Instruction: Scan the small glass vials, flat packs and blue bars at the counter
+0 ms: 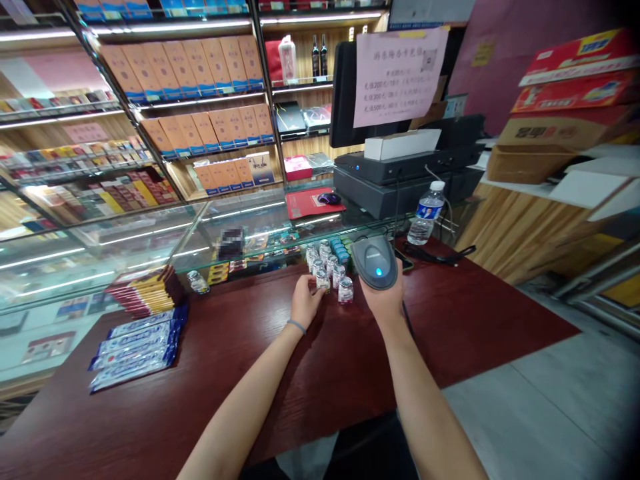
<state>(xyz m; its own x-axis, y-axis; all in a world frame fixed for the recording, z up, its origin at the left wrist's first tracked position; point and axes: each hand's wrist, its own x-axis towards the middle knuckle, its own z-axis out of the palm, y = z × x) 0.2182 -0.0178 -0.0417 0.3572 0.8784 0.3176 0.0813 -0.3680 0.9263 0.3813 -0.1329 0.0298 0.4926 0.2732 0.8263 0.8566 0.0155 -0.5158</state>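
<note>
My right hand (384,299) is closed around a grey handheld barcode scanner (375,261), whose blue light faces up, held over the dark red counter (280,373). My left hand (305,300) pinches one small clear jar (323,280) at the near edge of a cluster of several such jars (327,261). Another jar (345,290) stands between my two hands. The scanner's head is just right of the jars.
Stacked blue-and-white packs (137,343) and red-yellow cartons (145,290) lie at the counter's left. A water bottle (425,213), cash register (400,177) with monitor and pink notice, a red mouse pad, glass display cases and stocked shelves stand behind. Cardboard boxes (560,100) are at right.
</note>
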